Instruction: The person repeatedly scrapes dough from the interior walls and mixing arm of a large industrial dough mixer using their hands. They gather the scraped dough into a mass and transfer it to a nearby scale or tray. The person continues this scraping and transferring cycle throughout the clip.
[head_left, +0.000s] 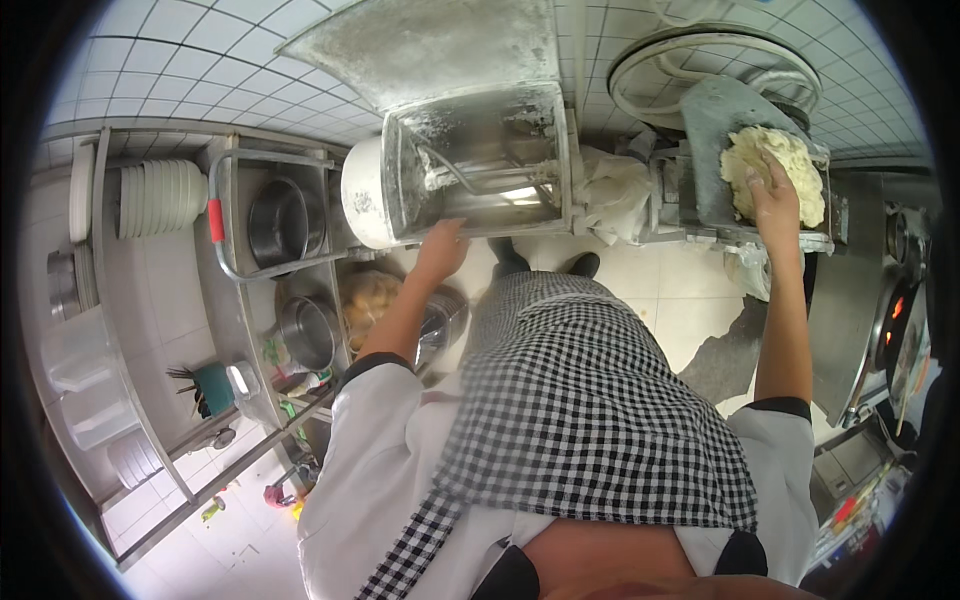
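My right hand (774, 196) is on a large lump of pale, rough dough (799, 169), its thumb and fingers pressed against the surface. Beneath the dough is a floury metal feed plate (705, 142) of what looks like a dough-rolling machine. My left hand (444, 253) is at the front rim of a dough mixer's metal tub (499, 229); whether its slightly blurred fingers grip the rim is unclear. A bent mixing bar (450, 166) crosses the tub, whose walls carry flour and dough residue. The mixer's lid (450, 52) stands raised against the tiled wall.
On my left, a metal rack holds stacked white bowls (161, 199) and steel pots (279, 225). A tubular handle with a red grip (216, 220) juts beside the mixer. A stove burner glows (896, 307) at far right. Plastic sheeting (611, 187) hangs between the machines.
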